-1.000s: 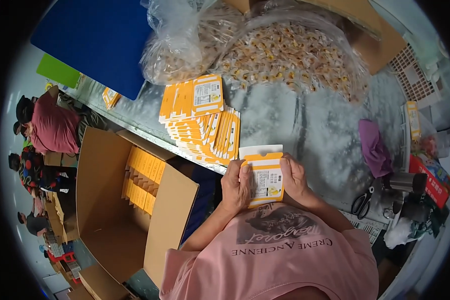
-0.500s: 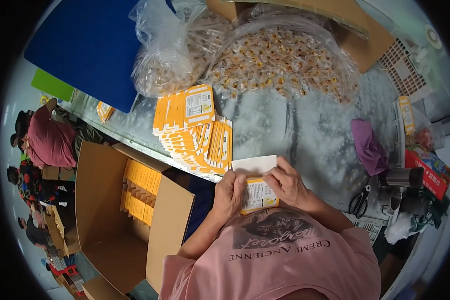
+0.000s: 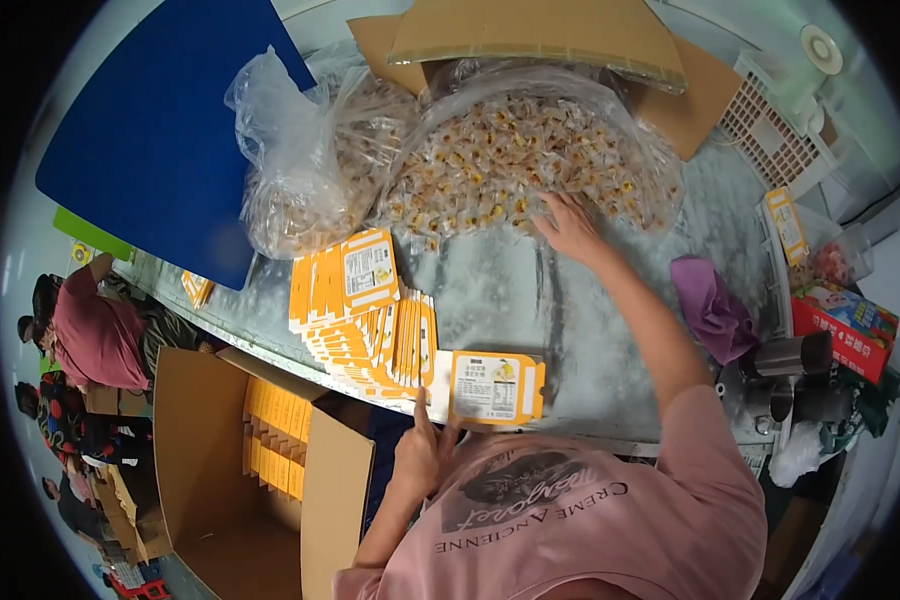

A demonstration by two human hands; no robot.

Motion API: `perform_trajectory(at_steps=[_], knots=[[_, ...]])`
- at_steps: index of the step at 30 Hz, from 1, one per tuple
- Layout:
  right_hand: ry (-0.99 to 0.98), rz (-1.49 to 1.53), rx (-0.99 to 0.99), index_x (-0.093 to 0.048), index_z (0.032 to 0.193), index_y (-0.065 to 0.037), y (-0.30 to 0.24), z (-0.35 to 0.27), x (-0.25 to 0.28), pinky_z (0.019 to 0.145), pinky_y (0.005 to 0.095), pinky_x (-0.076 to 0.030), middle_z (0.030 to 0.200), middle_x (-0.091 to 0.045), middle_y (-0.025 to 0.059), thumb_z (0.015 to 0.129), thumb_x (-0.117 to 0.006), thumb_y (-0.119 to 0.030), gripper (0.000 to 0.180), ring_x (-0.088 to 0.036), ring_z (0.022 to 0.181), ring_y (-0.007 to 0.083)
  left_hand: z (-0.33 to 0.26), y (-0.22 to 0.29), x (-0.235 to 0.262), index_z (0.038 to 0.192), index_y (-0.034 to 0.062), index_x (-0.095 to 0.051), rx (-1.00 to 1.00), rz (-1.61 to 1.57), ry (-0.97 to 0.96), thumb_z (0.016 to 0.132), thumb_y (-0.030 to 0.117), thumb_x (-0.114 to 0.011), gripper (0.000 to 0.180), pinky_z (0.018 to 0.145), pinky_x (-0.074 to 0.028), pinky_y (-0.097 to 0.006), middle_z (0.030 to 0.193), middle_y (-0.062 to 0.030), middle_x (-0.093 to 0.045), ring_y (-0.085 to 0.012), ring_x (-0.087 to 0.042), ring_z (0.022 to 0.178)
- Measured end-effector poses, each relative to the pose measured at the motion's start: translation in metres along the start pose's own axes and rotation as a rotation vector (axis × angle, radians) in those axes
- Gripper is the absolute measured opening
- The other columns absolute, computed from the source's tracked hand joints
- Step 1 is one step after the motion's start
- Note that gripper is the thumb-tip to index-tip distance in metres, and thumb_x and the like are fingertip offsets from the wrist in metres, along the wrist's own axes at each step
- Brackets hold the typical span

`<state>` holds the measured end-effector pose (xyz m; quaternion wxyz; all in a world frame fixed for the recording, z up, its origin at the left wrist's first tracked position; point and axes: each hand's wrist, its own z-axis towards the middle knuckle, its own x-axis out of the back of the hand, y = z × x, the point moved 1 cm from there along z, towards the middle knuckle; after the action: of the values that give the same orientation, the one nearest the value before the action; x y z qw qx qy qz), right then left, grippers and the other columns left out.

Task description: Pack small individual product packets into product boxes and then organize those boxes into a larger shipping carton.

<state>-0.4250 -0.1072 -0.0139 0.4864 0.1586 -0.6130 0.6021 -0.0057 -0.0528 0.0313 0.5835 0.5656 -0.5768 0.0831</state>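
My left hand point(image 3: 420, 455) is at the table's near edge, by the lower left corner of a small yellow-and-white carton point(image 3: 492, 387). Its index finger points up along the carton's white flap, and the thumb lies by the bottom corner, gripping it. A printed face of the carton is turned up. My right hand point(image 3: 570, 228) reaches far forward with fingers spread, its fingertips at the near edge of a heap of small clear-wrapped pieces point(image 3: 510, 165). Nothing shows in its grasp. Left of the carton, flat yellow-and-white cartons point(image 3: 370, 325) lie fanned in an overlapping stack.
A knotted clear bag point(image 3: 290, 170) stands left of the heap, beside a blue panel point(image 3: 160, 140). A large cardboard box point(image 3: 200, 480) holding yellow cartons is at lower left. Purple cloth point(image 3: 710, 310), metal cups point(image 3: 795, 355) and a white basket point(image 3: 770, 120) line the right. People work at far left.
My right hand has left the carton and stretched forward to the wrapped pieces. The carton now lies flatter at my left hand. The whole view has shifted slightly.
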Motion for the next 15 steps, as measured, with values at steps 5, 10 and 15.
perform_trajectory(at_steps=[5,10,15], knots=[[0.038,-0.256,0.224,-0.054,0.132,-0.014,0.004,-0.016,-0.046,0.111,0.0499,-0.028,0.140,-0.046,0.0151,0.093,-0.059,-0.033,0.044,-0.035,0.133,0.0380,0.017,0.041,0.020,0.148,-0.0025,-0.029,-0.502,0.374,0.073,0.078,0.041,-0.077,0.095,0.092,-0.047,-0.047,0.128,-0.0231,-0.054,-0.0384,-0.055,0.114],[-0.042,0.130,0.226,-0.055,0.132,-0.010,-0.023,-0.096,-0.028,0.109,0.0439,-0.034,0.144,-0.042,0.0152,0.094,-0.058,-0.023,0.040,-0.039,0.131,0.0357,0.052,0.044,-0.018,0.152,0.0081,-0.028,-0.659,0.428,-0.060,0.069,0.050,-0.079,0.105,0.111,-0.025,-0.060,0.149,-0.0249,-0.031,-0.0497,-0.027,0.137],[0.336,0.498,-0.105,-0.058,0.126,-0.004,0.019,-0.173,0.027,0.100,0.0352,-0.044,0.127,-0.059,0.0141,0.098,-0.056,-0.017,0.032,-0.057,0.117,0.0262,0.065,0.058,-0.021,0.150,0.0078,-0.033,-0.726,0.395,-0.054,0.062,0.051,-0.082,0.109,0.105,-0.033,-0.057,0.139,-0.0254,-0.039,-0.0483,-0.037,0.129]])
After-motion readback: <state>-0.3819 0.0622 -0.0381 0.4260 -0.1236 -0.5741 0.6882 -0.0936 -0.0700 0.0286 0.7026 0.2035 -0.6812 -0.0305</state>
